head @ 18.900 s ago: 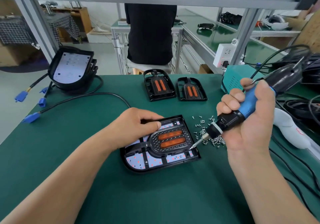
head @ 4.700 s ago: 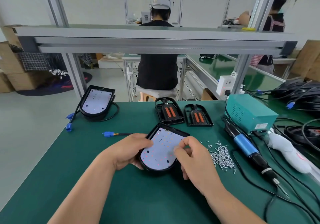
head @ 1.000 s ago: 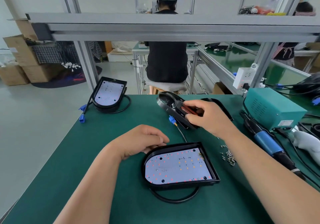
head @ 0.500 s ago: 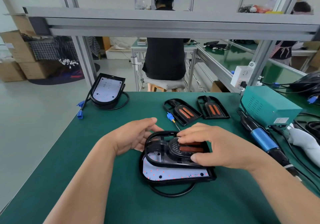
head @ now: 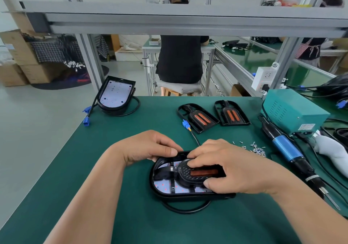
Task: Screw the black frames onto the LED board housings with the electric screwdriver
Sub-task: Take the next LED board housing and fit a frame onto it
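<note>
An LED board housing (head: 162,191) lies on the green mat in front of me, its white board showing red dots. A black frame (head: 188,174) with orange strips sits on top of it. My right hand (head: 235,170) covers the frame's right half, fingers and thumb curled round its oval centre. My left hand (head: 150,147) holds the housing's far left rim, thumb on the edge. The electric screwdriver (head: 288,151), blue and black, lies on the mat to the right, untouched. Loose screws (head: 256,148) lie beside it.
Two spare black frames (head: 197,118) (head: 231,115) lie at the back. A finished housing (head: 115,96) with blue-plugged cable stands back left. A teal power box (head: 293,110) and cables crowd the right. A person sits at the bench beyond.
The frame has settled lower and flatter onto the housing. My right hand slid to grip its centre; my left hand moved onto the far rim.
</note>
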Motion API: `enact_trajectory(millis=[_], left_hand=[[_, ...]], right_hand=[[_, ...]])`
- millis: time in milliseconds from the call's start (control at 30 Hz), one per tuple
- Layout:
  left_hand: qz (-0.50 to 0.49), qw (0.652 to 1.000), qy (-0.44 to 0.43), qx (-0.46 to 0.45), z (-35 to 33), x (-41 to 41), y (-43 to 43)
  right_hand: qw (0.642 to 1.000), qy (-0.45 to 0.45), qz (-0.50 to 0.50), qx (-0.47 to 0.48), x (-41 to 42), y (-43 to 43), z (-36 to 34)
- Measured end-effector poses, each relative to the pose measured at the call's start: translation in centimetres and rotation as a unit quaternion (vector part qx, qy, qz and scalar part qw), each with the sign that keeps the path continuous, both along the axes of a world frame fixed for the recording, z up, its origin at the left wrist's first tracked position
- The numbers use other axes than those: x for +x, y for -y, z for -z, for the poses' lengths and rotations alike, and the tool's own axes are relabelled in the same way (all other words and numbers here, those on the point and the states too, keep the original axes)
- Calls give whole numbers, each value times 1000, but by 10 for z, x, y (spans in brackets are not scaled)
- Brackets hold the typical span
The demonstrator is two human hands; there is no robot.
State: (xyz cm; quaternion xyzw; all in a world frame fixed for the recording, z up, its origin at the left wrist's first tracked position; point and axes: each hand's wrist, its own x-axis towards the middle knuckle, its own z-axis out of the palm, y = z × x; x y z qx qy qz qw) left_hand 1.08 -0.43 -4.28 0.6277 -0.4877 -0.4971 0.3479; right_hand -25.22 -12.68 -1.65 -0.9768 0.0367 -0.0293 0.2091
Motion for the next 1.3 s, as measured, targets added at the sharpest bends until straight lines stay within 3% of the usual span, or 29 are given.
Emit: enact_trajectory(millis=[300, 600, 733, 833, 933, 1000, 1133, 1300], left_hand=[[19, 998, 65, -15, -1, -4, 3], [13, 996, 93, -14, -2, -9, 5], [8, 996, 88, -10, -3, -15, 6], [-19, 995, 89, -33, -5, -20, 10], [-30, 993, 100, -64, -4, -28, 14], [-40, 989, 114, -84, -3, -35, 19], [-34, 983, 149, -104, -3, -48, 27], [-17, 973, 212, -92, -2, -61, 33]], right_hand=[[1000, -18, 7, 13, -4, 0, 10], [993, -1, 27, 118, -14, 12, 17], [969, 91, 134, 185, -32, 26, 4], [935, 188, 257, 154, -56, 54, -1], [877, 231, 409, 97, -86, 87, 8], [848, 192, 492, 50, -104, 101, 18], [837, 21, 542, -70, -118, 108, 30], [841, -26, 539, -42, -119, 107, 33]])
